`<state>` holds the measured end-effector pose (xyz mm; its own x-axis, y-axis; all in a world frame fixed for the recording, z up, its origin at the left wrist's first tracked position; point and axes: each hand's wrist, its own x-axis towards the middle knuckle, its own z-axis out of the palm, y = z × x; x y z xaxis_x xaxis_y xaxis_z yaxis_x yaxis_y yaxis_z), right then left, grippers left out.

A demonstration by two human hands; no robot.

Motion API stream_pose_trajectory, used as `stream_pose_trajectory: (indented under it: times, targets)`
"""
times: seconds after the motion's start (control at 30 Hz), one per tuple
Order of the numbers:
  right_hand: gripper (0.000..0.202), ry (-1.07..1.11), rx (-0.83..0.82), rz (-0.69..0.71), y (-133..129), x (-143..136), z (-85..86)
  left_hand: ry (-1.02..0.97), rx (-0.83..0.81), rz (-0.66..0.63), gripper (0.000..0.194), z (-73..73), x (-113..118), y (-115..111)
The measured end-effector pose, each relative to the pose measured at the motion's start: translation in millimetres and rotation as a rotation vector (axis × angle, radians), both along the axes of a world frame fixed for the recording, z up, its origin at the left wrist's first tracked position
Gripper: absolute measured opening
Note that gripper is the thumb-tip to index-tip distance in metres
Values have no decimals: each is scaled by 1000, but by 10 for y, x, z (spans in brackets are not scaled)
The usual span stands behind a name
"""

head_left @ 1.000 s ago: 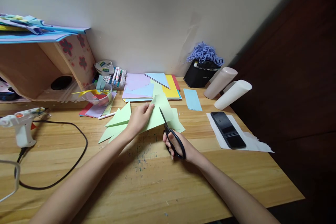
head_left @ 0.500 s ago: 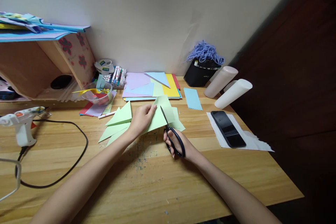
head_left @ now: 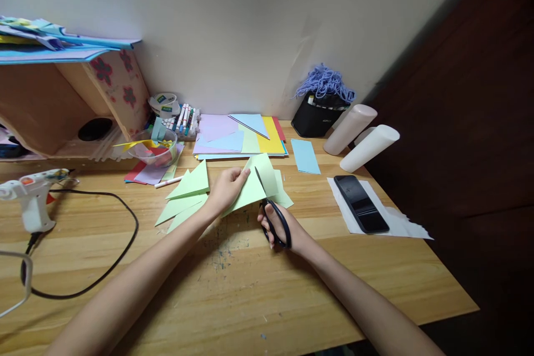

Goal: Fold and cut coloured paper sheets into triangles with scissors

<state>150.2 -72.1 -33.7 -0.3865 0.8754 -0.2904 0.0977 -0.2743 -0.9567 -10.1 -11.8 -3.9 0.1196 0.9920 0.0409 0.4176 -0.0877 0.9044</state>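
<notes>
My left hand [head_left: 227,189] pinches a light green sheet of paper [head_left: 252,188], thumb on top, holding it above the table. Black-handled scissors [head_left: 280,228] are gripped in my right hand [head_left: 287,226], fingers through the loops. One blade lies over the green sheet, pointing away and to the left; the other blade is hidden beneath the paper. Left of my left hand lie cut green paper pieces [head_left: 189,182], some of them triangular. Another green piece [head_left: 282,193] rests on the table behind the scissors.
Stacked coloured paper [head_left: 217,128] lies by the wall, with blue paper [head_left: 306,156] to its right. A phone [head_left: 360,203] and two pale cylinders [head_left: 370,148] stand right. At left are a glue gun [head_left: 35,194] with its cable and a plastic bowl [head_left: 167,158].
The scissors and my right hand have shifted slightly left along the green sheet. The sheet's right part bends up a little more. My left hand keeps its hold.
</notes>
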Motion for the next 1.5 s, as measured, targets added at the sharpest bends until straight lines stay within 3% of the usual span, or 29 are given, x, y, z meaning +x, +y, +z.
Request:
stream_pose_trajectory:
  times: [0.3, 0.63, 1.07, 1.5]
  targets:
    - [49, -41, -25, -41, 14, 2, 18, -59, -55, -5, 40, 16, 22, -10]
    - [53, -65, 103, 23, 14, 27, 33, -155, -126, -51, 42, 43, 51, -40]
    - [46, -89, 113, -30, 5, 16, 76, -187, -186, -98, 42, 68, 35, -46]
    - [53, -70, 101, 91, -17, 20, 47, -15, 23, -38, 34, 42, -34, 10]
